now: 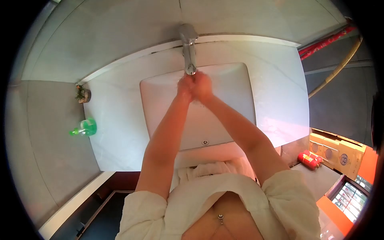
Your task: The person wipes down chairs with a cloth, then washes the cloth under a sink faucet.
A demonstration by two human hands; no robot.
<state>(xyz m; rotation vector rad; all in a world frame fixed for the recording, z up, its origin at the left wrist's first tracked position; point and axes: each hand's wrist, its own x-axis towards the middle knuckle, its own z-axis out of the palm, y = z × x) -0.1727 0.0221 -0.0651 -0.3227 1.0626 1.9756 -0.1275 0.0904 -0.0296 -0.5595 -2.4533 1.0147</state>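
My left hand (185, 89) and my right hand (203, 86) meet directly below the spout of a chrome faucet (189, 56), over the far part of a white sink (224, 120). The two hands press against each other, and their edges are blurred. The fingers are mostly hidden behind the hands and the spout, so I cannot make out how they are bent. No object shows between the hands. Both forearms reach forward across the basin. A round metal drain cover (205, 143) shows at the near side of the sink.
On the left of the white counter (116, 124) stand a green pump bottle (87, 127) and a small potted plant (83, 95). A tiled wall rises behind the faucet. Red fire extinguishers (309, 160) and cardboard boxes (336, 154) sit at the right.
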